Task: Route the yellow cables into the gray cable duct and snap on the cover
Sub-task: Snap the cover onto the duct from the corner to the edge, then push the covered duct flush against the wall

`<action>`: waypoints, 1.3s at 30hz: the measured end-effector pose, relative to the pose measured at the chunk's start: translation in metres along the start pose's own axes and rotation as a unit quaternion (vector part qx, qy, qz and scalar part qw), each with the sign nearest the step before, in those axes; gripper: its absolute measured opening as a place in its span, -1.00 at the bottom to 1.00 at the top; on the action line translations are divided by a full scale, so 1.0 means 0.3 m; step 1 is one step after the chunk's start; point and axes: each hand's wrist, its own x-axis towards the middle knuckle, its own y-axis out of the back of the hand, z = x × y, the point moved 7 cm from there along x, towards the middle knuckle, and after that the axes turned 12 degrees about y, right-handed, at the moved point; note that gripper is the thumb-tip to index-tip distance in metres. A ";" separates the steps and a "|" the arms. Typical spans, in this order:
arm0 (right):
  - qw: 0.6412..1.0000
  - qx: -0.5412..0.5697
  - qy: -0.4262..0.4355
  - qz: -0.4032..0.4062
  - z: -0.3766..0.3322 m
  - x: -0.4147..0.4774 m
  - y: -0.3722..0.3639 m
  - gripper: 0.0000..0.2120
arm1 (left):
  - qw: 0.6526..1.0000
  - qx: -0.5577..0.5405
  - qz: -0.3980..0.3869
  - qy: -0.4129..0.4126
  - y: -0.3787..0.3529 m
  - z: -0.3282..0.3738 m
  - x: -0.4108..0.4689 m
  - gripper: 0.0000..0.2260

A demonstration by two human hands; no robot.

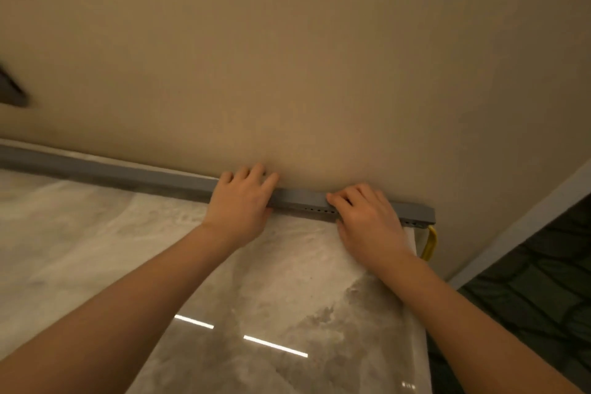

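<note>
The gray cable duct (pixel 300 198) runs along the foot of the wall (pixel 287 57), at the back of the marble worktop (pixel 271 281). The left hand (pixel 240 201) lays nearly straight fingers (pixel 256 171) across its top, pressing down. Just right of them, the right hand (pixel 367 221) curls its fingers (pixel 347 195) over the duct, thumb against the front face. Beyond those fingers, a yellow cable (pixel 430 243) loops out below the duct's end

Watching my feed, I see a person's two forearms (pixel 144 294), bare along their whole visible length; the left hand (pixel 239 205) and the right hand (pixel 367 222) are likewise bare.
</note>
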 end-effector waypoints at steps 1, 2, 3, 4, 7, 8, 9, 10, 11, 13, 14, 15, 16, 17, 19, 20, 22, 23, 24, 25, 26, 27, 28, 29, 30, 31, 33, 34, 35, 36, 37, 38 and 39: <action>1.000 0.009 -0.018 -0.019 -0.010 0.000 0.009 -0.59 | 1.000 -0.012 -0.002 0.018 0.016 -0.009 -0.026 -0.54; 0.998 0.017 -0.033 -0.044 -0.020 -0.002 0.014 -0.57 | 0.999 -0.018 -0.006 0.029 0.027 -0.017 -0.053 -0.55; 0.997 0.026 -0.038 -0.065 -0.046 0.001 0.026 -0.55 | 0.999 -0.021 -0.005 0.042 0.054 -0.038 -0.102 -0.56; 0.994 0.040 -0.049 -0.089 -0.053 -0.014 0.016 -0.54 | 0.998 -0.027 -0.013 0.048 0.064 -0.045 -0.137 -0.57; 0.988 0.116 -0.067 -0.074 -0.132 -0.023 0.042 -0.55 | 0.994 -0.058 -0.020 0.091 0.126 -0.125 -0.297 -0.56; 0.985 0.148 -0.067 -0.059 -0.173 -0.014 0.059 -0.57 | 0.991 -0.072 -0.018 0.112 0.142 -0.165 -0.360 -0.56; 0.980 0.182 -0.066 -0.055 -0.215 -0.006 0.069 -0.59 | 0.987 -0.093 -0.014 0.131 0.156 -0.204 -0.421 -0.56; 0.973 0.216 -0.059 -0.053 -0.270 0.006 0.085 -0.60 | 0.982 -0.115 -0.005 0.151 0.175 -0.249 -0.491 -0.57; 0.966 0.249 -0.049 -0.043 -0.314 0.014 0.096 -0.60 | 0.977 -0.136 0.005 0.166 0.188 -0.283 -0.544 -0.58; 0.951 0.307 -0.029 -0.033 -0.448 0.043 0.136 -0.63 | 0.963 -0.168 0.010 0.211 0.222 -0.383 -0.688 -0.59; 0.942 0.335 -0.025 -0.030 -0.518 0.057 0.159 -0.65 | 0.956 -0.183 0.013 0.231 0.239 -0.434 -0.757 -0.60; 0.931 0.364 -0.023 -0.021 -0.604 0.076 0.183 -0.67 | 0.947 -0.198 0.023 0.251 0.260 -0.496 -0.840 -0.60; 0.916 0.400 -0.037 -0.013 -0.663 0.088 0.203 -0.69 | 0.939 -0.216 0.036 0.265 0.278 -0.541 -0.898 -0.62; 0.897 0.438 -0.055 -0.001 -0.722 0.100 0.220 -0.73 | 0.930 -0.235 0.044 0.280 0.291 -0.588 -0.954 -0.63; 0.854 0.512 -0.083 0.027 -0.860 0.132 0.252 -0.80 | 0.908 -0.281 0.062 0.305 0.318 -0.688 -1.073 -0.65; 0.840 0.534 -0.090 0.043 -0.928 0.144 0.267 -0.83 | 0.898 -0.300 0.064 0.316 0.323 -0.735 -1.125 -0.66; 0.821 0.559 -0.097 0.066 -1.096 0.178 0.290 -0.85 | 0.883 -0.329 0.075 0.326 0.336 -0.854 -1.248 -0.68; 0.817 0.563 -0.098 0.071 -1.195 0.203 0.299 -0.86 | 0.878 -0.340 0.082 0.327 0.342 -0.931 -1.315 -0.70; 0.816 0.565 -0.099 0.069 -1.263 0.222 0.305 -0.85 | 0.872 -0.350 0.090 0.330 0.347 -0.983 -1.363 -0.71; 0.814 0.569 -0.099 0.064 -1.331 0.240 0.309 -0.85 | 0.868 -0.356 0.094 0.334 0.347 -1.037 -1.410 -0.72; 0.810 0.574 -0.101 0.063 -1.384 0.260 0.313 -0.85 | 0.865 -0.360 0.094 0.336 0.348 -1.078 -1.447 -0.72; 0.806 0.579 -0.108 0.062 -1.453 0.285 0.311 -0.85 | 0.865 -0.363 0.089 0.336 0.343 -1.137 -1.489 -0.72; 0.802 0.584 -0.114 0.060 -1.502 0.307 0.308 -0.85 | 0.864 -0.365 0.086 0.336 0.341 -1.182 -1.515 -0.72; 0.801 0.585 -0.117 0.056 -1.546 0.323 0.302 -0.84 | 0.863 -0.366 0.087 0.337 0.334 -1.226 -1.533 -0.72; 0.803 0.582 -0.117 0.048 -1.583 0.340 0.294 -0.82 | 0.861 -0.368 0.085 0.341 0.325 -1.265 -1.545 -0.72; 0.809 0.575 -0.119 0.037 -1.637 0.372 0.266 -0.81 | 0.859 -0.372 0.081 0.341 0.302 -1.324 -1.561 -0.72; 0.817 0.564 -0.119 0.027 -1.672 0.398 0.249 -0.80 | 0.858 -0.378 0.074 0.339 0.284 -1.365 -1.554 -0.73; 0.818 0.561 -0.122 0.019 -1.696 0.428 0.221 -0.82 | 0.856 -0.385 0.071 0.338 0.264 -1.407 -1.545 -0.72; 0.820 0.558 -0.128 0.017 -1.711 0.457 0.194 -0.83 | 0.854 -0.390 0.069 0.337 0.242 -1.440 -1.530 -0.72; 0.821 0.556 -0.134 0.014 -1.721 0.484 0.171 -0.84 | 0.852 -0.394 0.065 0.338 0.223 -1.470 -1.510 -0.72; 0.823 0.551 -0.137 0.014 -1.733 0.524 0.134 -0.85 | 0.850 -0.397 0.060 0.340 0.193 -1.513 -1.482 -0.72; 0.828 0.544 -0.137 0.015 -1.741 0.562 0.105 -0.85 | 0.852 -0.395 0.054 0.339 0.165 -1.549 -1.454 -0.72; 0.832 0.537 -0.136 0.018 -1.747 0.610 0.065 -0.84 | 0.856 -0.393 0.046 0.334 0.133 -1.592 -1.417 -0.72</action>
